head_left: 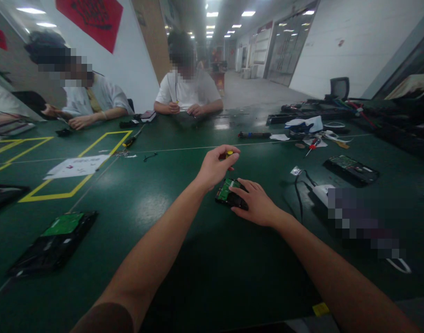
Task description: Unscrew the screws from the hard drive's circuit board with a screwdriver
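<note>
In the middle of the table lies a small black electronic device with its green circuit board exposed. My right hand holds it down, thumb at the near edge and fingers across the top. Just above the device's far side, my left hand is closed around a screwdriver; only a yellow and black part of its handle shows between the fingers. The screwdriver's tip is hidden, so I cannot tell whether it touches the board.
Similar opened devices lie left and right. A power strip with a black cable is on the right, near a red-handled screwdriver. Left are a paper sheet and another yellow screwdriver. People sit opposite.
</note>
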Demonstrator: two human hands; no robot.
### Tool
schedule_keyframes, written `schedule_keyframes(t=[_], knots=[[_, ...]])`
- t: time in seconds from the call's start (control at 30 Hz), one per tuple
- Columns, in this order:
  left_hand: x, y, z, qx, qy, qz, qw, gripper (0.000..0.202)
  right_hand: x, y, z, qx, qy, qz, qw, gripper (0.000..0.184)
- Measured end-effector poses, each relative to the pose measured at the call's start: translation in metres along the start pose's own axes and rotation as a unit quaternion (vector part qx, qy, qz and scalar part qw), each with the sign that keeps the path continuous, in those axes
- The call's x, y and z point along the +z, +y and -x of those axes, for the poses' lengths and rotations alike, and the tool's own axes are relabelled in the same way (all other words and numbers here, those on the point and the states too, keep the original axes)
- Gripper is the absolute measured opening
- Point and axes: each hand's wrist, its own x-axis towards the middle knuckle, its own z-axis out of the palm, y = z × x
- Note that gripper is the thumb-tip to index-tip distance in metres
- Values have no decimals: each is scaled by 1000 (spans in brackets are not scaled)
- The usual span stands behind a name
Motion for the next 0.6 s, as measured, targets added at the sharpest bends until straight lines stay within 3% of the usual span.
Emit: schedule_keyframes(t=[0.4, 0.6], knots=[[-2, -3, 0, -8, -64, 1, 998, 22, 1, 0, -1, 4, 1, -1, 1000, 67], [2, -3, 1, -32, -19, 36, 999, 23, 0, 0, 0, 0, 8, -1, 1000, 67]])
